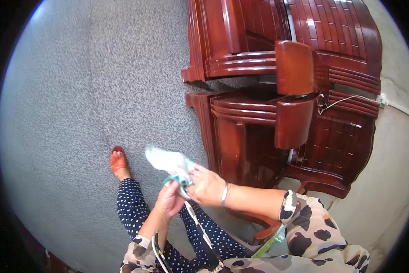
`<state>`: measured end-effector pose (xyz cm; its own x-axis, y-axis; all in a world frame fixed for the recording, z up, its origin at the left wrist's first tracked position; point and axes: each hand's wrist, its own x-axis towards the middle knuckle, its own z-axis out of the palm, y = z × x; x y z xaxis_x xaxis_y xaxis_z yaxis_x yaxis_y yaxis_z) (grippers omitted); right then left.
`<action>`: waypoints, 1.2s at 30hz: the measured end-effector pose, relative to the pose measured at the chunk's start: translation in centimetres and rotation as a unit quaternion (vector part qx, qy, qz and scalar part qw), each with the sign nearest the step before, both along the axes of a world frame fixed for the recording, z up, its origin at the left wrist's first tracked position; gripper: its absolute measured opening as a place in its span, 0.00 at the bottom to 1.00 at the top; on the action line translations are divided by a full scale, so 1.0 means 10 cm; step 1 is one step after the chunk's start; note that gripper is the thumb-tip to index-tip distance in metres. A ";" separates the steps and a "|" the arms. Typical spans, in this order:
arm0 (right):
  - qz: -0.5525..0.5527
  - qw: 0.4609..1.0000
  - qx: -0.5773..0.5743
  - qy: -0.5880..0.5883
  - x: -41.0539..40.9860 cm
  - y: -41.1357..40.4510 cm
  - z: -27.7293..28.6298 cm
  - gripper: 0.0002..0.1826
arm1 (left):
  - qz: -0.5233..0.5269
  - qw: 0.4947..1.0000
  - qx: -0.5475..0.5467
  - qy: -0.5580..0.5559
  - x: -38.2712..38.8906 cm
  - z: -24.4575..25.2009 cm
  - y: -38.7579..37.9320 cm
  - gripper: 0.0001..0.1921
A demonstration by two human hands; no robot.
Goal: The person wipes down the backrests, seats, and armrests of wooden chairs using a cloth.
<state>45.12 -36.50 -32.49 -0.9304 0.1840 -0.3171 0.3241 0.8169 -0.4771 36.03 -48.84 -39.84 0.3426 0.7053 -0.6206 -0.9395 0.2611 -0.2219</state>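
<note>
A soft white cloth-like item (168, 159) with a teal edge is held in front of my lap, over the grey floor. My left hand (170, 200) grips its lower end near the teal part, thumb uppermost. From the right, my right hand (207, 186) pinches the same item, its fingers close to those of the left. The far end of the white material is blurred and sticks out to the upper left. Between the hands, the bunched part is partly hidden by my fingers.
Two glossy red-brown wooden armchairs (295, 68) stand side by side on the right, against a pale wall (392, 153). A white cable (348, 98) runs across their backs to the wall. My foot in an orange-red shoe (118, 161) rests on the speckled grey floor (71, 102).
</note>
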 end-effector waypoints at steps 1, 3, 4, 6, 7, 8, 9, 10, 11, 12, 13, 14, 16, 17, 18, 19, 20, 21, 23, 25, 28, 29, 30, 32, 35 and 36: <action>-0.005 1.000 -0.001 0.017 -0.07 0.02 0.15 0.07 | -0.022 0.998 -0.007 0.050 -0.05 0.13 0.10 0.20; 0.020 0.992 -0.088 -0.088 -0.27 0.30 0.57 0.08 | -0.043 0.997 -0.021 0.065 -0.26 0.39 0.35 0.15; 0.014 0.985 -0.132 -0.112 -0.35 0.56 0.83 0.09 | -0.049 0.994 -0.005 0.094 -0.34 0.45 0.45 0.13; -0.189 0.974 -0.075 0.101 -0.46 1.17 1.20 0.08 | -0.098 0.976 0.000 0.193 -0.57 0.59 0.65 0.12; -0.206 0.960 0.081 0.169 -0.50 1.57 1.36 0.09 | -0.173 0.947 0.018 0.269 -0.73 0.65 0.79 0.11; -0.283 0.913 0.185 0.227 -0.46 1.90 1.34 0.12 | -0.182 0.920 0.018 0.347 -0.84 0.67 0.87 0.11; -0.303 0.893 0.267 0.200 -0.32 2.32 1.39 0.17 | -0.190 0.891 0.034 0.411 -0.87 0.67 1.03 0.11; -0.289 0.866 0.376 0.157 -0.10 2.72 1.36 0.23 | -0.194 0.843 0.057 0.499 -0.85 0.61 1.19 0.11; -0.317 0.847 0.416 0.097 0.13 3.02 1.22 0.27 | -0.196 0.785 0.074 0.583 -0.86 0.56 1.35 0.11; -0.341 0.846 0.409 -0.001 0.35 3.18 1.08 0.28 | -0.187 0.797 0.098 0.565 -0.94 0.70 1.58 0.12; -0.343 0.836 0.427 0.006 0.32 3.18 1.04 0.27 | -0.174 0.790 0.114 0.576 -0.96 0.83 1.81 0.12; -0.339 0.839 0.425 0.009 0.30 3.18 1.01 0.26 | -0.165 0.779 0.125 0.591 -0.98 0.91 2.00 0.12; -0.340 0.845 0.413 -0.003 0.29 3.15 1.02 0.24 | -0.162 0.768 0.177 0.594 -0.83 0.84 2.38 0.13; -0.332 0.854 0.400 0.012 0.23 3.13 1.02 0.22 | -0.180 0.757 0.211 0.592 -0.74 0.72 2.57 0.13; -0.323 0.862 0.390 0.025 0.21 3.15 1.02 0.19 | -0.171 0.739 0.233 0.608 -0.60 0.62 2.78 0.14; -0.330 0.865 0.377 0.024 0.13 3.13 0.98 0.19 | -0.163 0.741 0.245 0.604 -0.50 0.46 2.94 0.14; -0.318 0.873 0.369 0.031 0.11 3.12 0.98 0.16 | -0.149 0.749 0.240 0.599 -0.33 0.38 3.13 0.15; -0.304 0.878 0.368 0.032 0.13 3.13 1.03 0.14 | -0.149 0.727 0.269 0.614 -0.16 0.38 3.35 0.16; -0.306 0.884 0.352 0.029 0.08 3.13 1.12 0.12 | -0.084 0.765 0.315 0.555 0.32 0.24 3.66 0.14; -0.298 0.889 0.349 0.019 0.11 3.14 1.10 0.12 | -0.003 0.921 0.353 0.165 0.60 0.41 3.84 0.15; -0.298 0.893 0.337 0.018 0.06 3.12 1.09 0.11 | -0.048 0.859 0.294 0.417 0.97 0.09 3.91 0.15; -0.300 0.895 0.331 0.020 0.05 3.13 1.08 0.11 | -0.003 0.840 0.233 0.490 1.02 -0.02 3.87 0.14; -0.306 0.898 0.316 0.019 0.05 3.13 1.11 0.12 | 0.043 0.814 0.173 0.552 1.07 -0.06 3.85 0.13; -0.305 0.899 0.315 0.002 0.12 3.15 1.20 0.12 | -0.013 0.757 0.133 0.639 0.95 -0.26 3.81 0.13; -0.315 0.897 0.311 0.001 0.05 3.15 1.19 0.12 | -0.067 0.662 0.058 0.744 0.65 -0.85 3.73 0.14; -0.317 0.900 0.299 0.003 -0.01 3.13 1.15 0.12 | -0.124 0.748 0.013 0.652 0.48 -1.20 3.70 0.14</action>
<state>44.98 -5.22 -20.99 -0.5787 0.8153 0.0195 0.8152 0.5790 -0.0161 40.80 -11.82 -51.85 -0.4198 0.7382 -0.5280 -0.2745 0.4513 0.8491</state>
